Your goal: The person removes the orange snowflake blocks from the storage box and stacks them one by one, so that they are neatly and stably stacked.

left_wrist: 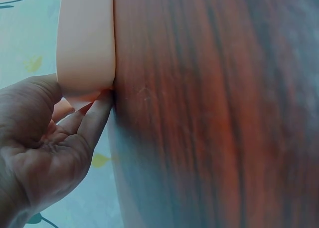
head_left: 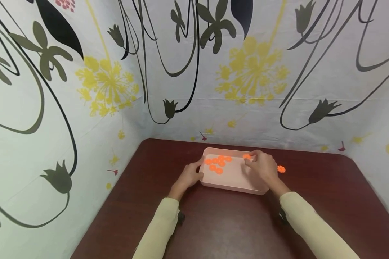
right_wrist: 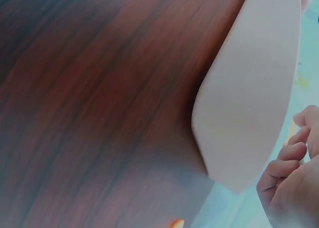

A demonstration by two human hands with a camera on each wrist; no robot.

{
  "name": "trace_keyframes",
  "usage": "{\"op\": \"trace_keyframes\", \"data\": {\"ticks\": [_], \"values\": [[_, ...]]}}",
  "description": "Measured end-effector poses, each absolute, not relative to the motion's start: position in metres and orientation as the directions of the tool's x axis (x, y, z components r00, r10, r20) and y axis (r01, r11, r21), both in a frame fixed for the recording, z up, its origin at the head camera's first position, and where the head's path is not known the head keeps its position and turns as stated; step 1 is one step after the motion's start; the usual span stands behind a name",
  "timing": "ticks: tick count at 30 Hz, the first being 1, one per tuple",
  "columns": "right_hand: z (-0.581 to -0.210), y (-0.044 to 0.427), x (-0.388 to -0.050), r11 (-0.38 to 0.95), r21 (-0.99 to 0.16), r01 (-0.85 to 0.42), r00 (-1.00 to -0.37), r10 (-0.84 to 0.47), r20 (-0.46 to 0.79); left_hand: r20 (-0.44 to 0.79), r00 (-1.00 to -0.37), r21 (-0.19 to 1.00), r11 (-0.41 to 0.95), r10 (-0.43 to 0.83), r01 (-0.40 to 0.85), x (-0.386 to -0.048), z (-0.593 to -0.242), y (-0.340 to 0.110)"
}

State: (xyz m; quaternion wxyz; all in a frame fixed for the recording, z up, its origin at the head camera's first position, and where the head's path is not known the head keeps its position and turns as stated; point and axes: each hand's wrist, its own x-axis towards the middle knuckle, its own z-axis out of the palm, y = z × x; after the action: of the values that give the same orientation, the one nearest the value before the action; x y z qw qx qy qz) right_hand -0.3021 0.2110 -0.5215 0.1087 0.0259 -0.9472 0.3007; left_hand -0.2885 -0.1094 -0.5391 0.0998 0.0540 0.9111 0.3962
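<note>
A shallow peach-coloured tray (head_left: 236,180) lies on the table, with several small orange flower-shaped pieces (head_left: 221,163) in its left half. My left hand (head_left: 188,175) grips the tray's left end, thumb toward the near corner; the left wrist view shows the hand (left_wrist: 50,143) against the tray's end wall (left_wrist: 85,38). Over the tray's right half, my right hand (head_left: 263,165) pinches one orange flower-shaped piece (head_left: 246,156) near the far rim. In the right wrist view the right hand's fingers (right_wrist: 291,152) are curled beyond the tray wall (right_wrist: 244,98), hiding most of the piece.
Just right of the tray, another orange flower-shaped piece (head_left: 281,169) lies on the dark reddish-brown table (head_left: 233,223). Behind and to the left hangs a white cloth (head_left: 181,86) printed with flowers and stems, close to the table's edges.
</note>
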Motion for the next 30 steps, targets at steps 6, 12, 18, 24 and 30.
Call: {"op": "trace_keyframes", "data": {"ticks": [6, 12, 18, 24, 30], "values": [[-0.519, 0.239, -0.294, 0.818, -0.553, -0.159, -0.946, 0.033, 0.322, -0.143, -0.974, 0.729, 0.684, 0.174, 0.015, -0.289, -0.540, -0.110], [-0.526, 0.270, -0.291, 0.828, -0.544, -0.133, -0.918, 0.104, 0.383, -0.152, -0.973, 0.743, 0.670, 0.171, 0.002, -0.288, -0.539, -0.110], [-0.535, 0.300, -0.287, 0.841, -0.534, -0.084, -0.918, 0.144, 0.370, -0.154, -0.973, 0.748, 0.663, 0.171, -0.002, -0.287, -0.540, -0.110], [-0.544, 0.322, -0.282, 0.846, -0.532, -0.036, -0.930, 0.166, 0.327, -0.153, -0.974, 0.748, 0.663, 0.169, -0.003, -0.289, -0.540, -0.110], [-0.551, 0.331, -0.279, 0.849, -0.528, 0.015, -0.957, 0.165, 0.239, -0.155, -0.975, 0.742, 0.670, 0.161, -0.007, -0.289, -0.541, -0.110]]}}
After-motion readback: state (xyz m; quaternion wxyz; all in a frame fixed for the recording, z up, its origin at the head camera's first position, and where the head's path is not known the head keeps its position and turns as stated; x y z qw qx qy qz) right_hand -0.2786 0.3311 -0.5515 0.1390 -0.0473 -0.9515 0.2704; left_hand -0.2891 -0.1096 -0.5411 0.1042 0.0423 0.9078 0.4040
